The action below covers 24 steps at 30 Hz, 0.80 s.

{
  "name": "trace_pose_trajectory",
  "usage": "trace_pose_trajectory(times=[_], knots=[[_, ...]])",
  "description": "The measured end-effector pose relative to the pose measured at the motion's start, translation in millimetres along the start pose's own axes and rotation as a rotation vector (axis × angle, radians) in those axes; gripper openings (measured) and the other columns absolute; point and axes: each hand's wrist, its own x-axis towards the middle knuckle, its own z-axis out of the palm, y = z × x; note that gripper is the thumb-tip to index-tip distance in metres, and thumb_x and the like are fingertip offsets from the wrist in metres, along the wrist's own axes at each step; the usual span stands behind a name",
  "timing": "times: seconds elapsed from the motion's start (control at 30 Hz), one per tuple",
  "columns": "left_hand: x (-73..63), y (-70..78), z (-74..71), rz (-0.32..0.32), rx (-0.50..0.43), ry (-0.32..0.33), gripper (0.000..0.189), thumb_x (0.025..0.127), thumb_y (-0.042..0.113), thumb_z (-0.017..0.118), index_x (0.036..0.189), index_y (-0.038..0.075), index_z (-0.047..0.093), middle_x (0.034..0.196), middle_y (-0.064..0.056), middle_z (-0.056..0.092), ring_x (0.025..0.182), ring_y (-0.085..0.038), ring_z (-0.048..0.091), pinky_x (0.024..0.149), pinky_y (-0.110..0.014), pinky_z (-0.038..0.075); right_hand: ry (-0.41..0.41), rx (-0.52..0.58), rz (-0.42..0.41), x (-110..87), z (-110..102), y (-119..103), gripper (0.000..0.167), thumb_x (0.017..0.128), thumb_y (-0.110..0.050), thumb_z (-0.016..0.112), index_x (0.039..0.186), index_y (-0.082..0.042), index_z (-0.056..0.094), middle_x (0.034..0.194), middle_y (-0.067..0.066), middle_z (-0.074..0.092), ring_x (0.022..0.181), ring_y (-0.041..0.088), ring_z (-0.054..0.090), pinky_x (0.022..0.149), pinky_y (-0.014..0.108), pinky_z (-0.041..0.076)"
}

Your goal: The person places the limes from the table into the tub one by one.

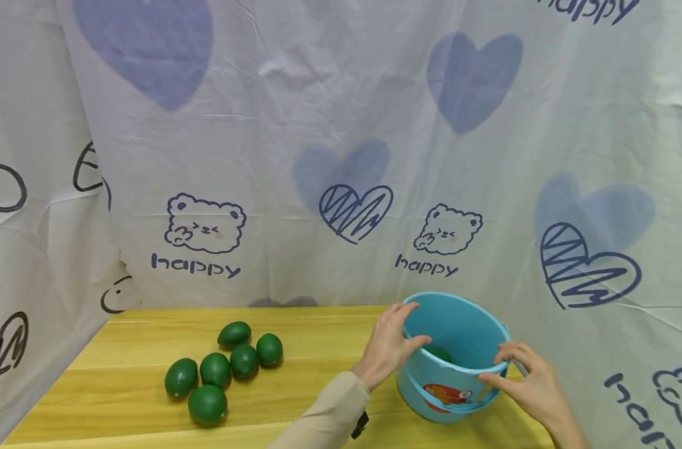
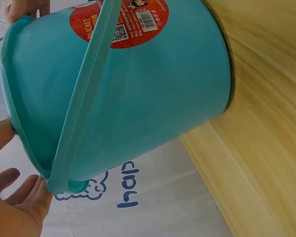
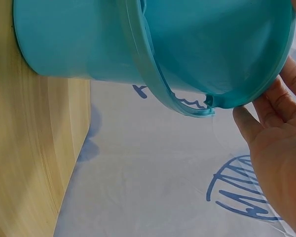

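A light blue plastic bucket [image 1: 425, 399] with a red label stands at the table's right side, its handle hanging down at the front. My left hand [image 1: 387, 343] grips the left rim, thumb over the edge; the left wrist view shows its fingers [image 2: 37, 195] beside the handle's joint. On the right rim, my right hand [image 1: 534, 386] pinches the edge between thumb and fingers [image 3: 281, 101]. Inside the bucket, part of a dark green fruit [image 1: 439, 353] shows; the near wall hides the rest. Several smooth, dark green, avocado-like fruits [image 1: 208, 405] lie in a cluster at left.
The wooden table [image 1: 318, 374] has yellow grain. Close behind it hangs a pale cloth [image 1: 290, 262] printed with hearts, bears and "happy". More of this cloth hangs at the left and right sides, near the bucket on the right.
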Motion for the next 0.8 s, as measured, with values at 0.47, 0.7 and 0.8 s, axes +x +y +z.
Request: trace_pose_trajectory(times=[0.47, 0.7, 0.8], knots=[[-5.8, -10.5, -26.9, 0.011, -0.115, -0.006, 0.064, 0.084, 0.025, 0.079, 0.141, 0.012, 0.053, 0.138, -0.007, 0.059, 0.124, -0.025, 0.058, 0.1, -0.04, 0.051, -0.012, -0.015, 0.033, 1.9, 0, -2, 0.032, 0.065, -0.02, 0.092, 0.081, -0.02, 0.064, 0.108, 0.001, 0.062, 0.103, -0.016, 0.043, 0.089, 0.002, 0.028], [-8.8, -26.5, -49.8, 0.0, -0.101, 0.033, 0.064, 0.085, 0.025, 0.078, 0.14, 0.007, 0.052, 0.138, -0.011, 0.057, 0.125, -0.028, 0.056, 0.102, -0.046, 0.049, 0.005, 0.019, 0.006, 1.7, 1, -1, 0.033, 0.064, -0.014, 0.092, 0.081, -0.018, 0.064, 0.106, -0.015, 0.058, 0.102, -0.014, 0.045, 0.09, 0.0, 0.03], [-12.7, -35.1, -59.0, -0.013, -0.132, 0.04, 0.064, 0.085, 0.025, 0.078, 0.14, 0.006, 0.052, 0.139, -0.013, 0.057, 0.125, -0.03, 0.056, 0.102, -0.047, 0.048, 0.006, 0.021, -0.004, 0.6, 1, -1, 0.034, 0.063, -0.014, 0.092, 0.081, -0.018, 0.064, 0.105, -0.015, 0.058, 0.101, -0.014, 0.046, 0.09, 0.0, 0.03]])
